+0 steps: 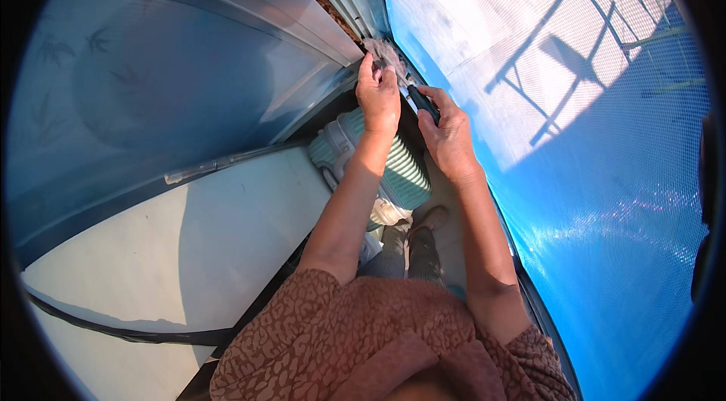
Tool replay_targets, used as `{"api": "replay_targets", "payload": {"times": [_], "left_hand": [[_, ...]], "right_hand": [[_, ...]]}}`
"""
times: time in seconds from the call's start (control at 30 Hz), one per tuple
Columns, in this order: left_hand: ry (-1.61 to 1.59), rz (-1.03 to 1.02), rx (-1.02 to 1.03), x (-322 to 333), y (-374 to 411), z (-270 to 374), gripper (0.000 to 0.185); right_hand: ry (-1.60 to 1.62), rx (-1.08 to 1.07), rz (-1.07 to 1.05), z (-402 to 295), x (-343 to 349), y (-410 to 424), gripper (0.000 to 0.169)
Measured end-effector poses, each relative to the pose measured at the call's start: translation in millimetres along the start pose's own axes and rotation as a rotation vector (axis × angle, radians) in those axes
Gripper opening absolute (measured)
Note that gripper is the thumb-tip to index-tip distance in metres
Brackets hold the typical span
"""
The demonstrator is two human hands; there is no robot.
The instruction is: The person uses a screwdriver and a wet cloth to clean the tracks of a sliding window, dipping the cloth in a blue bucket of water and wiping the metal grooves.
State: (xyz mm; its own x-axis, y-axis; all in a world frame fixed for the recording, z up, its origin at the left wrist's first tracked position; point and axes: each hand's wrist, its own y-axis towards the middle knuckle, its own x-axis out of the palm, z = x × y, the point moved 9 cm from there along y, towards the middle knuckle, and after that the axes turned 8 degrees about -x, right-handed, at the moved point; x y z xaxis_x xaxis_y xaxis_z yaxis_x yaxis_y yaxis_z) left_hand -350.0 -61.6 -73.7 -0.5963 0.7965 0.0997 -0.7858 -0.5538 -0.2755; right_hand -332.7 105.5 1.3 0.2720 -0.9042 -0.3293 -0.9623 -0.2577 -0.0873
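Observation:
My right hand grips the dark handle of a slim hand tool, its forefinger stretched along the handle. A light metal part shows at the handle's upper end, pointing up and left; the tip is hard to make out, so the exact kind of tool is unclear. My left hand is raised just left of it, fingers bent against a crumpled, pale pinkish clump in the corner by the frame. Whether those fingers pinch the clump or only touch it, I cannot tell.
Mint-green ribbed luggage stands below my hands, close to my feet. Blue mesh sheeting rises on the right. At left are a bluish glossy panel and a white, dark-edged surface with a clear tube along its back edge.

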Motion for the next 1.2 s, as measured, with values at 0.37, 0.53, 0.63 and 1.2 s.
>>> {"api": "replay_targets", "payload": {"times": [0.37,0.53,0.63,1.2], "left_hand": [[-0.077,-0.001,-0.003,3,-3,2,0.046],[-0.053,0.056,-0.055,-1,-8,0,0.037],[-0.068,-0.023,-0.219,1,-15,1,0.024],[-0.484,-0.399,-0.536,23,-1,-33,0.022]], "right_hand": [[-0.005,-0.146,0.038,-2,7,11,0.035],[-0.056,-0.144,0.003,-4,8,23,0.035],[-0.159,-0.192,0.0,-29,9,24,0.033],[-0.536,-0.079,-0.192,-28,41,51,0.02]]}}
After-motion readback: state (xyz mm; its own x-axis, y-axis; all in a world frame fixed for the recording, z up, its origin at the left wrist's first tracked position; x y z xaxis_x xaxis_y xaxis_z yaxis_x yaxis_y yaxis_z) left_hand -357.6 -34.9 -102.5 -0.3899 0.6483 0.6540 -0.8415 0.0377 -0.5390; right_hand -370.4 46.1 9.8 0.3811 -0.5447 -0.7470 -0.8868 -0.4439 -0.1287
